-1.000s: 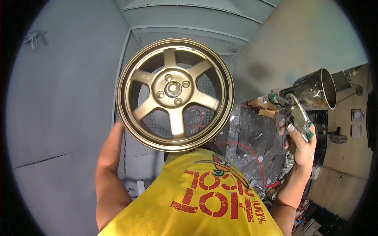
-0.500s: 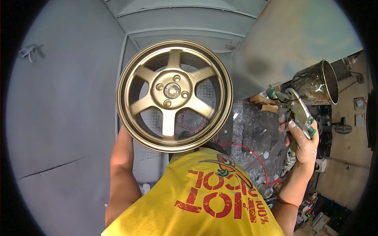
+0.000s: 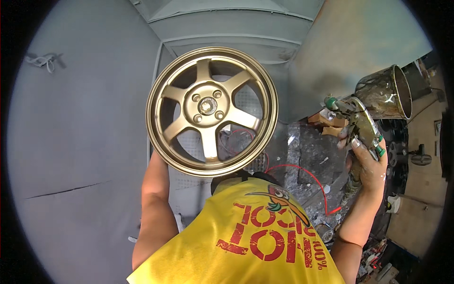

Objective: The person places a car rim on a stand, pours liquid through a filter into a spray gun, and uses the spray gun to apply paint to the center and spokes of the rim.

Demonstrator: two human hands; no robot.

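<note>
A gold multi-spoke car wheel rim (image 3: pixel 209 142) is face up in front of my body. My left forearm (image 3: pixel 158 199) reaches up behind its lower left edge, and the rim hides that hand and its fingers. To the right, my right hand (image 3: pixel 369 163) is wrapped round the handle of a paint-stained spray gun (image 3: pixel 366 125) with green knobs. A wide metal cup (image 3: pixel 383 97), streaked with paint, is attached to the gun and tilted on its side. The gun is apart from the rim. Around the rim's hub are several bolt holes.
Grey walls (image 3: pixel 90 123) enclose the left and far sides. A pale panel (image 3: pixel 364 42) rises at the far right. A red hose (image 3: pixel 302 168) curves over the stained floor (image 3: pixel 307 151). Cardboard pieces (image 3: pixel 326 120) lie near the gun, and a fan (image 3: pixel 420 157) stands farther right.
The wheel rim has turned about its centre, so spokes and bolt holes sit differently. The whole view has shifted slightly. My right hand still grips the spray gun.
</note>
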